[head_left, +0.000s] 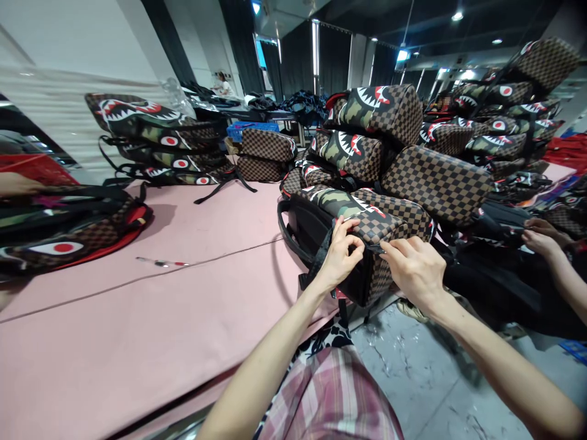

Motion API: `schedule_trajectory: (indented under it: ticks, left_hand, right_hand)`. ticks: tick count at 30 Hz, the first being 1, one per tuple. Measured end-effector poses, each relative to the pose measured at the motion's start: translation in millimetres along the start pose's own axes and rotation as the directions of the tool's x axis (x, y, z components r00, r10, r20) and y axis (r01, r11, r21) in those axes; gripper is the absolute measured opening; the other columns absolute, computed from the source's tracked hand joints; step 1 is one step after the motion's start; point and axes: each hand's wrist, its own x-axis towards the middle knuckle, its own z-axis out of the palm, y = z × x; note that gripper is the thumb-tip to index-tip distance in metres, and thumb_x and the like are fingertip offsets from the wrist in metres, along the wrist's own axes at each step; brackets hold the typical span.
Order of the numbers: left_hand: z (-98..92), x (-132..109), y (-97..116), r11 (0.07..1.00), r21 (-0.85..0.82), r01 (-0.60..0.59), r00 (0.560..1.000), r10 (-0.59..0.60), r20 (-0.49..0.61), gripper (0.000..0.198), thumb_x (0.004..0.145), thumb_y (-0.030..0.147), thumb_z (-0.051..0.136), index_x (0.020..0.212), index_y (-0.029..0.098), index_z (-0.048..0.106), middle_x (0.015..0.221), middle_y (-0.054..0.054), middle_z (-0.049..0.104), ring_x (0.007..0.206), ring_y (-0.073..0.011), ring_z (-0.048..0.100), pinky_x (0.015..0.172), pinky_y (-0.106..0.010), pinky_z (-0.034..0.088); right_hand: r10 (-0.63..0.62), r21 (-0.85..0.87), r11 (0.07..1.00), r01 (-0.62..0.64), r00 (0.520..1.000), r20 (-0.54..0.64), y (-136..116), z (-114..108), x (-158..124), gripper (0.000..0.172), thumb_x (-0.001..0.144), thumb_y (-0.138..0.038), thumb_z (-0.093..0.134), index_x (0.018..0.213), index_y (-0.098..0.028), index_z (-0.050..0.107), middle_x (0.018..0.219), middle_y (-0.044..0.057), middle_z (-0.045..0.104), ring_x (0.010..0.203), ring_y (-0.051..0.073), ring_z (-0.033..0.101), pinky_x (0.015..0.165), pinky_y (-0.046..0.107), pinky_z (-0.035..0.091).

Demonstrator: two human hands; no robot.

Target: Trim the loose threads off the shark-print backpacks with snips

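A checkered and camouflage backpack (378, 227) with a black back panel lies on its side at the table's right edge, in front of a pile of similar bags. My left hand (342, 253) is at its near end, thumb and forefinger pinched together at the seam. Close beside it, my right hand (413, 266) has its fingers closed on the same edge. Between the two hands is a small dark strip, too small to make out. A black strap hangs down by my left wrist.
The pink table (183, 318) carries a thin cord and a small red and black tool (162, 263). Stacked backpacks (169, 143) stand at the back left. Another person's hand (18, 184) touches a bag at far left; other hands (543, 238) work at the right.
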Motion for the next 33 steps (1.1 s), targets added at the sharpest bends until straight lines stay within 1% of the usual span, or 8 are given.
schedule_trajectory:
  ticks: [5, 11, 19, 22, 24, 27, 30, 33]
  left_hand:
    - [0.0, 0, 0, 1.000, -0.009, -0.011, 1.000, 0.011, 0.001, 0.008, 0.077, 0.012, 0.052, 0.070, 0.016, 0.054, 0.130, -0.009, 0.044, 0.135, -0.0241, 0.020, 0.113, -0.049, 0.010]
    - [-0.3, 0, -2, 1.000, 0.018, -0.018, 1.000, 0.018, -0.004, 0.008, 0.076, 0.013, 0.051, 0.070, 0.017, 0.054, 0.130, -0.008, 0.045, 0.135, -0.0252, 0.021, 0.111, -0.052, 0.014]
    - [2.7, 1, -4, 0.999, 0.035, -0.031, 0.999, 0.031, -0.026, 0.009, 0.076, 0.012, 0.053, 0.069, 0.017, 0.055, 0.130, -0.008, 0.046, 0.135, -0.0262, 0.023, 0.109, -0.054, 0.017]
    - [-0.6, 1, -3, 0.999, 0.036, -0.031, 0.999, 0.032, -0.022, 0.009, 0.077, 0.013, 0.054, 0.069, 0.017, 0.057, 0.130, -0.008, 0.048, 0.134, -0.0256, 0.024, 0.110, -0.053, 0.017]
    - [-4.3, -1, -2, 0.999, 0.002, -0.033, 0.999, 0.033, -0.013, 0.013, 0.081, 0.016, 0.052, 0.071, 0.017, 0.060, 0.129, -0.007, 0.051, 0.134, -0.0235, 0.027, 0.110, -0.051, 0.020]
    - [-7.0, -7, -3, 0.999, -0.045, -0.027, 0.996, 0.023, -0.088, 0.019, 0.087, 0.019, 0.045, 0.079, 0.018, 0.063, 0.127, -0.007, 0.053, 0.131, -0.0206, 0.033, 0.110, -0.048, 0.026]
    - [-2.4, -13, -4, 0.997, 0.014, -0.076, 0.985, 0.077, -0.154, 0.011, 0.083, 0.019, 0.053, 0.082, 0.017, 0.064, 0.126, -0.009, 0.054, 0.130, -0.0226, 0.034, 0.109, -0.048, 0.027]
    - [5.4, -15, -6, 0.988, 0.079, -0.135, 0.980, 0.145, -0.135, 0.007, 0.082, 0.018, 0.055, 0.081, 0.017, 0.062, 0.126, -0.010, 0.053, 0.131, -0.0239, 0.033, 0.107, -0.049, 0.030]
  right_hand:
    - [-0.004, 0.009, 1.000, 0.004, 1.000, 0.012, -1, 2, 3, 0.018, 0.086, -0.027, 0.054, 0.096, -0.020, 0.067, 0.081, 0.001, 0.067, 0.072, 0.016, 0.048, 0.060, 0.030, 0.028]
    - [-0.001, 0.046, 0.999, -0.001, 1.000, 0.027, 4, 5, 3, 0.018, 0.086, -0.027, 0.053, 0.095, -0.020, 0.067, 0.079, 0.003, 0.066, 0.073, 0.016, 0.048, 0.060, 0.029, 0.029]
    - [-0.004, 0.041, 0.999, 0.001, 0.997, 0.076, 0, 1, 6, 0.017, 0.085, -0.025, 0.054, 0.095, -0.020, 0.067, 0.079, 0.004, 0.066, 0.073, 0.017, 0.049, 0.060, 0.030, 0.029]
    - [-0.010, 0.031, 0.999, 0.008, 0.998, 0.058, 1, 2, 7, 0.018, 0.086, -0.023, 0.051, 0.093, -0.020, 0.067, 0.077, 0.003, 0.066, 0.072, 0.017, 0.048, 0.060, 0.030, 0.029]
    - [0.006, 0.035, 0.999, -0.007, 1.000, 0.029, 4, 3, 6, 0.018, 0.086, -0.024, 0.051, 0.092, -0.021, 0.068, 0.078, 0.002, 0.066, 0.071, 0.017, 0.048, 0.060, 0.030, 0.029]
    - [0.028, 0.049, 0.998, -0.027, 1.000, -0.011, 10, 2, 2, 0.017, 0.087, -0.027, 0.052, 0.092, -0.021, 0.068, 0.081, 0.001, 0.067, 0.072, 0.016, 0.049, 0.060, 0.029, 0.030]
    - [0.015, 0.040, 0.999, -0.014, 1.000, -0.024, 11, 0, 0, 0.018, 0.086, -0.028, 0.053, 0.094, -0.021, 0.067, 0.083, 0.000, 0.067, 0.073, 0.016, 0.050, 0.061, 0.029, 0.031]
    - [-0.004, 0.026, 1.000, 0.004, 1.000, -0.004, 9, -2, -1, 0.018, 0.086, -0.025, 0.052, 0.097, -0.020, 0.067, 0.082, 0.002, 0.067, 0.072, 0.016, 0.049, 0.060, 0.030, 0.030]
